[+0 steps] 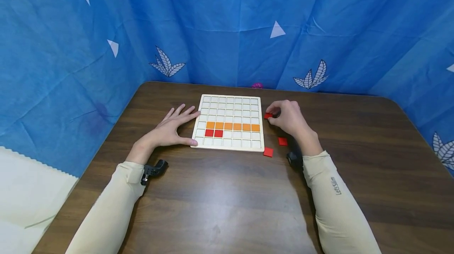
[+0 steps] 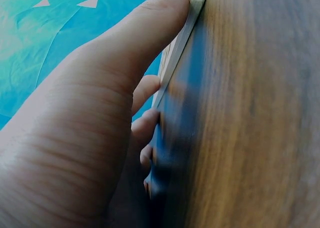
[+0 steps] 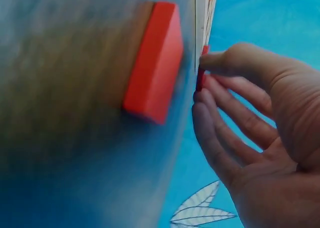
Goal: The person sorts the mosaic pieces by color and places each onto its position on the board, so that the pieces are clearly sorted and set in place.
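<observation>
A pale wooden grid board lies on the table. Across it runs a row of several orange tiles, and two red tiles sit side by side in the row just below, toward the left. Fingers spread, my left hand rests at the board's left side, with the thumb on its near left corner and the index fingertip at its edge. Just off the board's right edge, my right hand pinches a red tile between thumb and fingers.
Two loose red tiles lie near the board's right side: one below my right hand, the other by the near right corner. The brown wooden table meets a blue curtain at the back and left.
</observation>
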A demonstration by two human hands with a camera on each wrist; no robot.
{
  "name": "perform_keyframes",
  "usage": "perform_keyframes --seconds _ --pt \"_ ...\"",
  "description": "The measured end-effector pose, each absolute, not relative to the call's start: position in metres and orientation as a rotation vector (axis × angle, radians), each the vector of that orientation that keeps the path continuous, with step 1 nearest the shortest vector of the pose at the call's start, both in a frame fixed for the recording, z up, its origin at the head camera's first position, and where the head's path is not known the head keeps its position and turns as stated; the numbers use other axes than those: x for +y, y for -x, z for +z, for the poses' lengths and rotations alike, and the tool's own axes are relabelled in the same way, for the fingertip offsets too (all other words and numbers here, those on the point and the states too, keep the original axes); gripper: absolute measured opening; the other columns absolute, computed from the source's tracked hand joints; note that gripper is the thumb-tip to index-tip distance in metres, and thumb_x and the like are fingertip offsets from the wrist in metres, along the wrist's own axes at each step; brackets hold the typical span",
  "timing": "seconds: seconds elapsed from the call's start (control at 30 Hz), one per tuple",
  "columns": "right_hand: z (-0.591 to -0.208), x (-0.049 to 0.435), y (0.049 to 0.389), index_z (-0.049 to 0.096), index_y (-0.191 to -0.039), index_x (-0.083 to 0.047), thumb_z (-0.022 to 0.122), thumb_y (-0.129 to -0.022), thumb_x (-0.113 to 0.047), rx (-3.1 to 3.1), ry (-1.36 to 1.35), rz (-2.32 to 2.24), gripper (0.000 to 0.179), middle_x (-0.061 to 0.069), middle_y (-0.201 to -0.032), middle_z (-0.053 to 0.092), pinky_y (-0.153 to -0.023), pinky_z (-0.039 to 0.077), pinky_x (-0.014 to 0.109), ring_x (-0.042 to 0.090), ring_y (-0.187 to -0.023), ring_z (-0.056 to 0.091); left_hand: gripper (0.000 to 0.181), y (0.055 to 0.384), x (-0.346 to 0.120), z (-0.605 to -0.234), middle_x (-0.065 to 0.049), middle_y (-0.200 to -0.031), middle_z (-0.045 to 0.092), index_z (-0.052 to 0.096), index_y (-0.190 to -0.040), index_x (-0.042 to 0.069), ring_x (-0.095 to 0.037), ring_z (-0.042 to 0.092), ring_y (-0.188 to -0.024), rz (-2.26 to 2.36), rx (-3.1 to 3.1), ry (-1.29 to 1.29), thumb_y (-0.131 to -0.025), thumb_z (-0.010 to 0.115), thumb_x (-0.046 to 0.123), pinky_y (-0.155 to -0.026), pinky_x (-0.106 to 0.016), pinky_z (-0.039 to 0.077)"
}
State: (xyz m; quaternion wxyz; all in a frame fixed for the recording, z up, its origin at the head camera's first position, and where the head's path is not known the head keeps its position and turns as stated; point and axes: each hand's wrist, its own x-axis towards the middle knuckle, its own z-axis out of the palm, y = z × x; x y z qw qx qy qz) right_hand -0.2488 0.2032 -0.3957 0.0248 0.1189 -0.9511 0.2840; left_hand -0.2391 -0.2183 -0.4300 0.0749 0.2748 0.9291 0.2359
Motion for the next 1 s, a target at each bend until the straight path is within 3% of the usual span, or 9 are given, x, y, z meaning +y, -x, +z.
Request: perform_keyframes --seconds 0.37,0.6,1.0 --pt "-0.380 0.167 0.230 0.080 -0.110 -0.009 0.088 -0.084 -0.011 -2.890 -0.555 0.896 0.027 0.007 -0.102 0.078 -0.073 0.055 0.035 0.025 -0.086 0.064 0.107 0.238 -0.218 -0.430 -0.004 -0.177 0.020 0.033 -0.167 0.031 -0.038 0.000 -0.165 0.721 2.802 -0.830 -0.079 0.086 0.063 -0.131 -0.061 -0.004" --pt "-0.384 0.140 0.223 0.082 -0.103 -0.008 0.088 -0.084 -0.008 -2.862 -0.758 0.895 0.020 0.005 -0.096 0.079 -0.079 0.061 0.036 0.022 -0.091 0.070 0.107 0.238 -0.219 -0.431 -0.004 -0.177 0.018 0.032 -0.167 0.032 -0.039 -0.001 -0.165 0.721 2.792 -0.835 -0.080 0.085 0.064 -0.131 -0.061 -0.005" --pt "-0.393 0.109 0.214 0.082 -0.101 -0.007 0.090 -0.083 -0.007 -2.883 -0.907 0.852 0.020 0.004 -0.092 0.079 -0.081 0.060 0.032 0.017 -0.082 0.068 0.107 0.238 -0.219 -0.432 -0.003 -0.177 0.019 0.033 -0.167 0.033 -0.038 -0.001 -0.165 0.731 2.798 -0.824 -0.079 0.086 0.063 -0.131 -0.061 -0.005"
